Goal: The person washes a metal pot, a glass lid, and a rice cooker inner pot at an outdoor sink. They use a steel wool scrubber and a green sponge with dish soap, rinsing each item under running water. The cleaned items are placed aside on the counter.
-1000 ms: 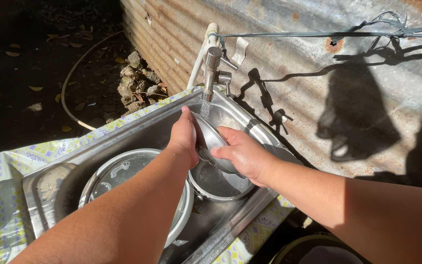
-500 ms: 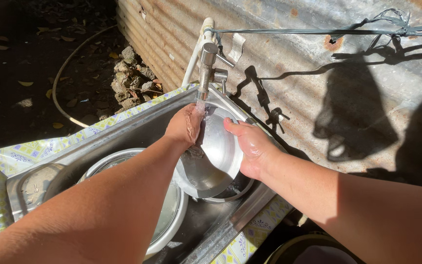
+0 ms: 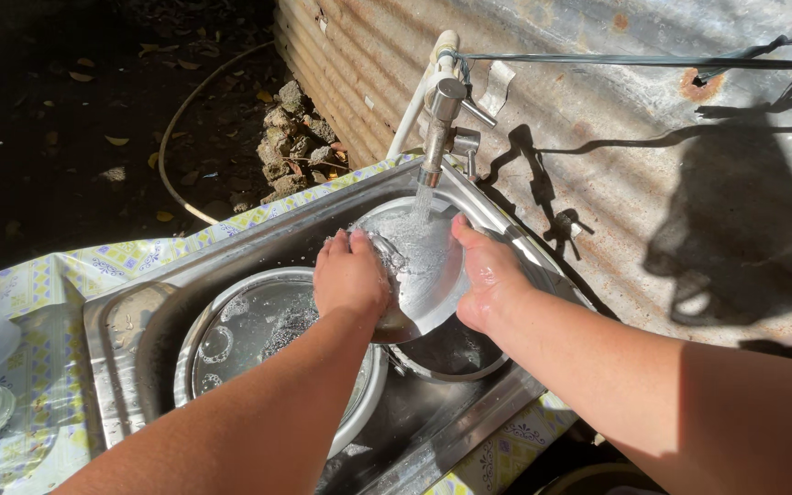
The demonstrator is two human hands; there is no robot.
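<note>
Steel bowl [image 3: 419, 266] sits tilted under the tap [image 3: 439, 124] now, its inside turned up to the falling water, where half a second ago it showed its smooth side and hung lower over the sink [image 3: 258, 243]. Water [image 3: 422, 203] strikes the hollow and spreads white across it. Left hand [image 3: 350, 275] has come round onto the near rim, fingers curled over the edge and closed on it; a second back it was cupped higher, right in the stream. Right hand [image 3: 488, 275] clamps the far rim, thumb on top, palm behind. So both hands grip the bowl from opposite sides, above a round pan [image 3: 456, 353] in the sink corner. Beside it stands a wide basin [image 3: 272, 335] with water and bubbles. Whether soap remains in the bowl, I can't quite tell through the spray. Patterned cloth [image 3: 38, 302] covers the counter, corrugated sheet [image 3: 598, 110] behind.
</note>
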